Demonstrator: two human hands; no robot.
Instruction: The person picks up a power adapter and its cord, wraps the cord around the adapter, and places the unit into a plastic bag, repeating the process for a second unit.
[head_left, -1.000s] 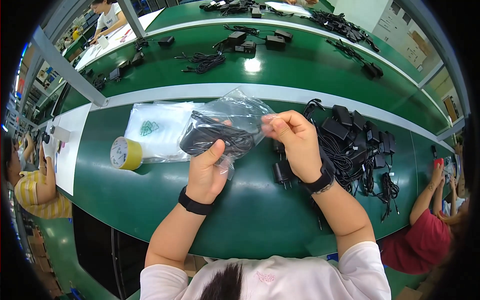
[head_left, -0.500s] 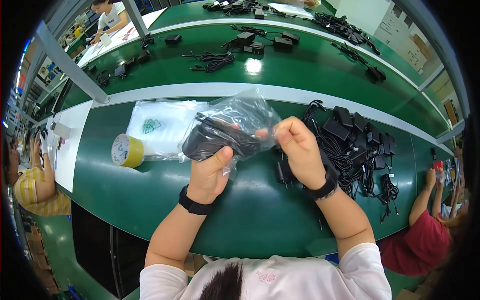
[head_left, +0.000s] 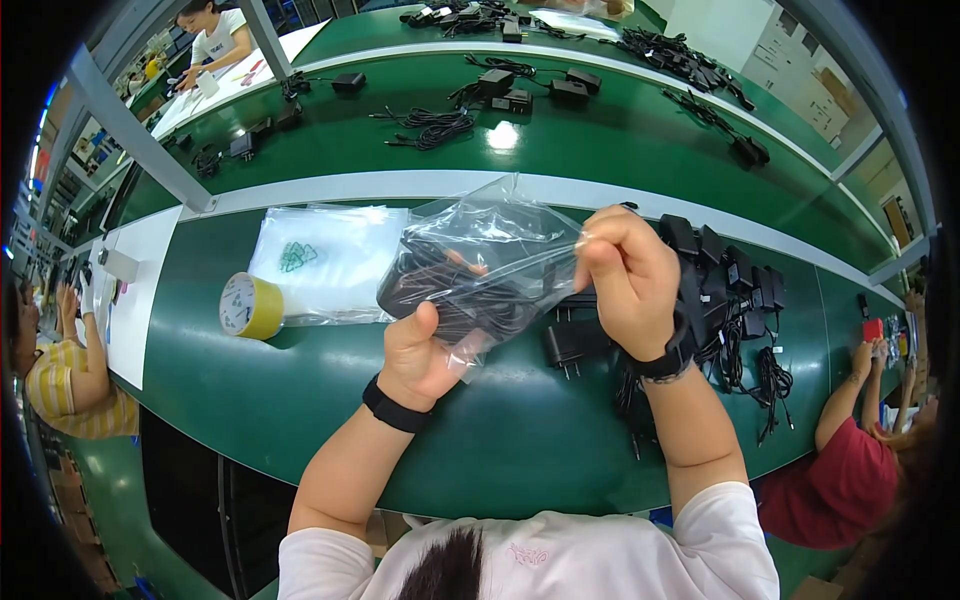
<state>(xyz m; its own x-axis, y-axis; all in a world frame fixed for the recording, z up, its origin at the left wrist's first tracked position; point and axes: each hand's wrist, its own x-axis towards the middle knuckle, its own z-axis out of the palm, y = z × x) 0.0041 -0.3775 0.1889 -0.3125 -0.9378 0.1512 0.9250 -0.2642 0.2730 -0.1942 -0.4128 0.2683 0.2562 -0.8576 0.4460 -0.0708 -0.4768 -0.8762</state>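
Note:
A clear plastic bag (head_left: 515, 235) is stretched between my hands above the green table. Inside its left part lies a black power adapter with a coiled cable (head_left: 450, 295). My left hand (head_left: 425, 355) is closed around the bagged adapter from below, with the thumb in front. At the bag's right edge, my right hand (head_left: 630, 275) pinches the plastic between thumb and fingers. Just below that hand a black plug adapter (head_left: 575, 343) rests on the table. Under and behind my right wrist spreads a pile of black adapters and cables (head_left: 740, 285), partly hidden by it.
Left of the bag lies a stack of flat clear bags (head_left: 330, 250) with a green print. A roll of yellow tape (head_left: 252, 305) stands beside it. Beyond a pale rail (head_left: 450, 187), more adapters (head_left: 505, 92) lie on green shelving. Co-workers sit at both sides.
My right hand has moved right and slightly up, pulling the bag's edge outward. The bag is now more stretched, and the adapter in it has shifted slightly right.

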